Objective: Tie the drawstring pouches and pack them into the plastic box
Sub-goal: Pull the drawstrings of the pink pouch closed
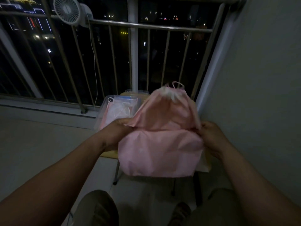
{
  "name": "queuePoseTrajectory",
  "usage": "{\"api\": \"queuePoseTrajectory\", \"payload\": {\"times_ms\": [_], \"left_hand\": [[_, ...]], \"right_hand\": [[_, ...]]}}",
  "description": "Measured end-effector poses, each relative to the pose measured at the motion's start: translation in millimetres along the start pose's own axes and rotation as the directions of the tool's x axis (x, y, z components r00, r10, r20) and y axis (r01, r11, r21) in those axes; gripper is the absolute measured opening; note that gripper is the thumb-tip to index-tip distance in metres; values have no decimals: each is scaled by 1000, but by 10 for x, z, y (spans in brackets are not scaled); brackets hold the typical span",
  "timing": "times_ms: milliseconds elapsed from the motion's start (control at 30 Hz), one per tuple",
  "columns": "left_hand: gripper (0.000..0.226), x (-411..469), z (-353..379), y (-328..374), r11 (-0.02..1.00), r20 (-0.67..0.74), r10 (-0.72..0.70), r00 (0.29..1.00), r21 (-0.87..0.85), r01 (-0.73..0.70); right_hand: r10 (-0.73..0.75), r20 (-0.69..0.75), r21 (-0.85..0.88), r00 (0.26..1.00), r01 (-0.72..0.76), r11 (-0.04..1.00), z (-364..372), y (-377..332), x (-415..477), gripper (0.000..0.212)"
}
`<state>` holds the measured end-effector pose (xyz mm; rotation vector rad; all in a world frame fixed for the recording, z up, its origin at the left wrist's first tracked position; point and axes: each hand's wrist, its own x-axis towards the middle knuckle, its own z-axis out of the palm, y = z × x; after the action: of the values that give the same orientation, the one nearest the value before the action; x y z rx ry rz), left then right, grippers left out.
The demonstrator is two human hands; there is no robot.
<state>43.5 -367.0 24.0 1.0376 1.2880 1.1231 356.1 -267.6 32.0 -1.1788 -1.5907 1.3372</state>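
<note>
A large pink drawstring pouch point(160, 149) hangs in front of me, folded across its middle, its gathered top and pink cord loops pointing away from me. My left hand point(116, 132) grips the pouch's left edge at the fold. My right hand point(211, 136) pinches the right edge at the same height. Behind the pouch to the left stands a clear plastic box point(104, 110) with pink and white pouches and their white cords lying inside. The box's right side is hidden by the held pouch.
A small table point(109, 154) with thin metal legs carries the box, close to a metal balcony railing point(146, 26). A white fan point(68, 9) is clipped to the railing, its cord hanging down. A wall runs along the right. My knees show at the bottom.
</note>
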Motion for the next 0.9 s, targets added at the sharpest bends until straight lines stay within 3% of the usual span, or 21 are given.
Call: {"api": "queuePoseTrajectory", "payload": {"times_ms": [33,133,233,300,333,433,533,567,667,767,833,900], "left_hand": [[14,-16,22,11,1000,-42,21,999,-11,-22],[44,-30,73,30,997,-91,69,993,31,-67],[48,-45,118,-28,998,-94,68,993,21,-67],[47,-57,131,-39,995,-100,102,990,20,-100],[48,-68,138,-37,993,-99,116,988,28,-114],[50,-130,175,12,992,-127,126,984,29,-123],[22,-260,80,84,993,-66,67,996,-93,-73],[25,-316,24,83,985,-27,18,999,-172,-22],[72,-431,-86,-80,973,0,-77,997,-217,75],[58,-505,37,-326,986,-105,-107,989,-136,92],[61,-497,79,-464,983,-218,-125,968,-159,91],[52,-465,60,-458,973,-292,-108,950,-225,41]], "right_hand": [[1,-10,17,1000,0,1000,-4,16,-22,30],[76,72,109,995,-83,990,-42,88,-56,50],[125,229,385,965,-208,899,-162,241,-96,16],[176,315,385,933,-295,875,-187,344,-117,56],[203,329,303,922,-307,902,-151,408,-127,63],[249,233,159,940,-289,944,44,514,-145,35],[211,62,177,975,-219,959,148,505,-65,22],[193,36,179,981,-196,964,166,464,-30,22],[129,11,199,992,-129,971,256,338,47,24],[133,42,310,990,-140,940,405,182,133,30],[151,45,365,987,-157,917,487,58,177,27],[126,105,294,986,-152,944,515,-51,187,29]]}}
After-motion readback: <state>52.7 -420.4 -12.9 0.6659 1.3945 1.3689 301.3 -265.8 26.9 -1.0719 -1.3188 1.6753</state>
